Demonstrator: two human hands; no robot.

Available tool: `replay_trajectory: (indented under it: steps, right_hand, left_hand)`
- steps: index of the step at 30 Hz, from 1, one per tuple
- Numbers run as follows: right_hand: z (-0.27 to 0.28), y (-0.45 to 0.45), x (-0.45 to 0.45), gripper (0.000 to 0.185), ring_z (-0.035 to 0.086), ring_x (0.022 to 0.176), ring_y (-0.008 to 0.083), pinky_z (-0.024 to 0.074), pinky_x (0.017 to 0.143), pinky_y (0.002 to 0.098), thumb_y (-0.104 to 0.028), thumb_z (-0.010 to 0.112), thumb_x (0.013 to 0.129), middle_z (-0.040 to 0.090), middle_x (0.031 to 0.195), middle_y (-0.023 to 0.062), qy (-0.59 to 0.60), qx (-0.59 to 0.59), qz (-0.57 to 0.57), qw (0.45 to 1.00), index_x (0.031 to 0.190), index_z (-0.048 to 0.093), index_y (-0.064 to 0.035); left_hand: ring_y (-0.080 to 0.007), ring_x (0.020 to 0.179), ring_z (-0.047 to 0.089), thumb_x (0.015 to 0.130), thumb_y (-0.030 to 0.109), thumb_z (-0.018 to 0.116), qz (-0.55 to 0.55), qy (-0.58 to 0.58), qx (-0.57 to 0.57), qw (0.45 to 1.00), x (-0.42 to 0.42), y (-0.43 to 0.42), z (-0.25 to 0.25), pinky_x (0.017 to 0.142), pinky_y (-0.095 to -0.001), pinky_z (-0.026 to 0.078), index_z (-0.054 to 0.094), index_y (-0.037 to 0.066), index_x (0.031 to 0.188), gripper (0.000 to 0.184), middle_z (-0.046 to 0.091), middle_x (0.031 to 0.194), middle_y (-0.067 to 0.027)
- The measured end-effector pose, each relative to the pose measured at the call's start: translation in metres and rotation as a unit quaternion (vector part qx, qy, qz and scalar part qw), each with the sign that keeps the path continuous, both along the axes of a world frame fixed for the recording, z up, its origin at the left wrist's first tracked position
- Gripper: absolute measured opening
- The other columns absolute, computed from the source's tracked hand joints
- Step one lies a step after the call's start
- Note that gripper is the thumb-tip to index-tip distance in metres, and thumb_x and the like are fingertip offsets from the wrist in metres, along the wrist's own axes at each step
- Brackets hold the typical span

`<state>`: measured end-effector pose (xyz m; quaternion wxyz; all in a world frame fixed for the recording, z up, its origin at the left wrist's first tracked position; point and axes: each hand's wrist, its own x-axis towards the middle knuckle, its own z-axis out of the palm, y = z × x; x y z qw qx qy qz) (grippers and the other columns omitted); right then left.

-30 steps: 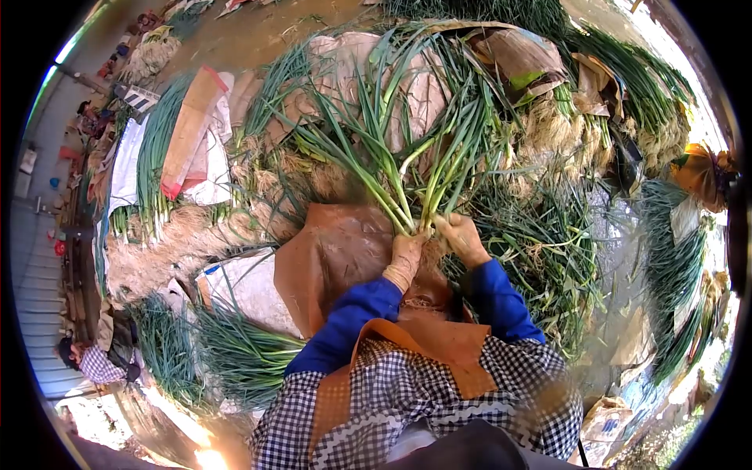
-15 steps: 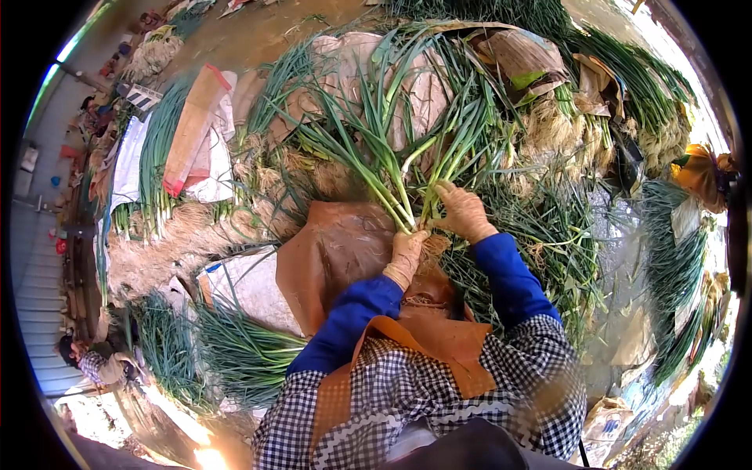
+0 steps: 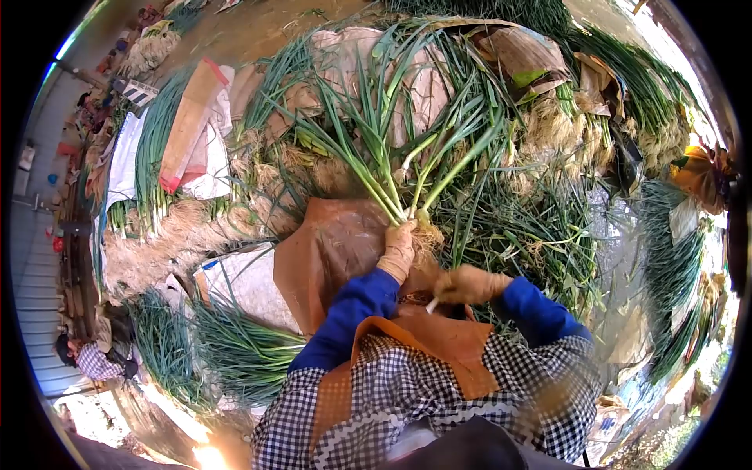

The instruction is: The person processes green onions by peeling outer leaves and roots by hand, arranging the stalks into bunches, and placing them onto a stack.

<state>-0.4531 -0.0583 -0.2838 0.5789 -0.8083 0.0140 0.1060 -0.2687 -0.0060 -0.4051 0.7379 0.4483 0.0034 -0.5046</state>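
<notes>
Black-and-white gingham top (image 3: pixel 533 376) is worn, with orange-brown bib (image 3: pixel 462 360) over it. Forearms are covered by plain blue sleeves: left blue sleeve (image 3: pixel 356 309) and right blue sleeve (image 3: pixel 536 313), one each side of bib. Left of bib, same-coloured strap (image 3: pixel 332 399) is run over the gingham; check is seen through it. White zigzag trim (image 3: pixel 376 419) is set neckward of bib. Brown sheet (image 3: pixel 313 258) is spread beyond bib; join can't be made out.
</notes>
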Motion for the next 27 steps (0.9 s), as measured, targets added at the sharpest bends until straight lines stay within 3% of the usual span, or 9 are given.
replay_trajectory:
  steps: [4, 6, 8, 10, 12, 14, 16, 23, 27]
  right_hand:
    - [-0.045, -0.049, -0.064, 0.031, 0.060, 0.068, 0.0267, 0.0484, 0.062, 0.0367, -0.035, 0.054, 0.084, 0.063, 0.074, 0.0087, 0.369, -0.363, 0.006, 0.856, 0.079, 0.065, -0.0069]
    - [-0.076, -0.076, -0.069, 0.030, 0.061, 0.072, 0.0275, 0.0482, 0.061, 0.0371, -0.034, 0.048, 0.088, 0.064, 0.081, 0.0089, 0.334, -0.492, -0.027, 0.804, 0.088, 0.066, -0.0089]
    - [-0.186, -0.119, -0.046, 0.031, 0.061, 0.072, 0.0226, 0.0476, 0.060, 0.0354, -0.032, 0.046, 0.090, 0.064, 0.086, 0.0083, -0.074, -0.434, -0.143, 0.887, 0.104, 0.062, -0.0096]
    - [-0.099, -0.104, 0.022, 0.041, 0.056, 0.073, 0.0129, 0.0465, 0.060, 0.0238, -0.021, 0.048, 0.090, 0.061, 0.095, 0.0074, 0.066, 0.205, -0.385, 0.897, 0.128, 0.042, -0.0075]
    - [-0.096, -0.092, 0.069, 0.041, 0.048, 0.063, 0.0099, 0.0408, 0.054, 0.0200, -0.024, 0.043, 0.093, 0.057, 0.081, 0.0050, -0.170, -0.068, -0.320, 0.930, 0.130, 0.036, -0.0073]
    - [-0.057, -0.067, 0.110, 0.037, 0.042, 0.057, 0.0106, 0.0359, 0.050, 0.0218, -0.029, 0.040, 0.095, 0.048, 0.070, 0.0010, -0.100, 0.554, -0.436, 0.703, 0.124, 0.042, -0.0064]
    - [-0.069, -0.053, 0.126, 0.035, 0.034, 0.051, 0.0117, 0.0320, 0.047, 0.0253, -0.038, 0.037, 0.094, 0.035, 0.062, -0.0023, -0.213, 0.645, -0.377, 0.629, 0.095, 0.050, -0.0060]
    - [-0.158, -0.025, 0.110, 0.034, 0.051, 0.052, 0.0178, 0.0458, 0.049, 0.0261, -0.037, 0.040, 0.093, 0.055, 0.066, 0.0066, -0.211, 0.117, -0.516, 0.822, 0.090, 0.053, -0.0060]
    - [-0.129, -0.018, 0.086, 0.041, 0.055, 0.064, 0.0163, 0.0468, 0.054, 0.0276, -0.039, 0.035, 0.094, 0.059, 0.078, 0.0061, -0.114, 0.296, -0.487, 0.814, 0.089, 0.056, -0.0042]
  left_hand:
    - [-0.0230, 0.080, 0.062, 0.076, -0.003, 0.051, -0.033, -0.043, 0.028, 0.998, 0.001, 0.000, -0.012, 0.073, -0.0278, 0.052, 0.058, -0.007, 0.103, 0.028, 0.063, 0.091, -0.0139]
    - [-0.0234, 0.083, 0.062, 0.077, -0.003, 0.050, -0.043, -0.065, 0.018, 0.997, -0.003, 0.001, 0.015, 0.075, -0.0274, 0.052, 0.057, -0.008, 0.104, 0.028, 0.063, 0.091, -0.0148]
    - [-0.0203, 0.074, 0.061, 0.076, -0.003, 0.053, -0.056, 0.036, 0.001, 0.998, -0.006, 0.005, 0.036, 0.068, -0.0264, 0.051, 0.062, -0.008, 0.091, 0.018, 0.063, 0.084, -0.0119]
    - [-0.0199, 0.071, 0.060, 0.080, 0.001, 0.050, -0.071, 0.100, -0.011, 0.992, -0.006, 0.002, 0.029, 0.064, -0.0286, 0.052, 0.058, -0.007, 0.100, 0.023, 0.062, 0.084, -0.0119]
    - [-0.0198, 0.067, 0.059, 0.083, 0.004, 0.046, -0.152, 0.246, -0.034, 0.957, 0.002, 0.014, 0.035, 0.061, -0.0297, 0.052, 0.056, -0.005, 0.101, 0.023, 0.060, 0.078, -0.0105]
    - [-0.0191, 0.064, 0.058, 0.084, 0.008, 0.046, -0.161, 0.291, -0.065, 0.941, -0.002, 0.026, 0.061, 0.059, -0.0306, 0.052, 0.054, -0.003, 0.104, 0.024, 0.059, 0.075, -0.0078]
    - [-0.0187, 0.066, 0.059, 0.084, 0.009, 0.047, -0.155, 0.283, -0.105, 0.941, -0.003, 0.031, 0.055, 0.061, -0.0308, 0.052, 0.056, -0.002, 0.102, 0.022, 0.060, 0.077, -0.0078]
    - [-0.0187, 0.072, 0.062, 0.085, 0.009, 0.047, -0.080, 0.196, 0.082, 0.974, -0.012, 0.030, 0.035, 0.065, -0.0311, 0.053, 0.060, 0.000, 0.097, 0.020, 0.062, 0.083, -0.0084]
    - [-0.0191, 0.072, 0.062, 0.084, 0.007, 0.048, -0.107, 0.207, 0.030, 0.972, -0.013, 0.027, 0.042, 0.065, -0.0315, 0.054, 0.060, -0.001, 0.095, 0.018, 0.062, 0.083, -0.0087]
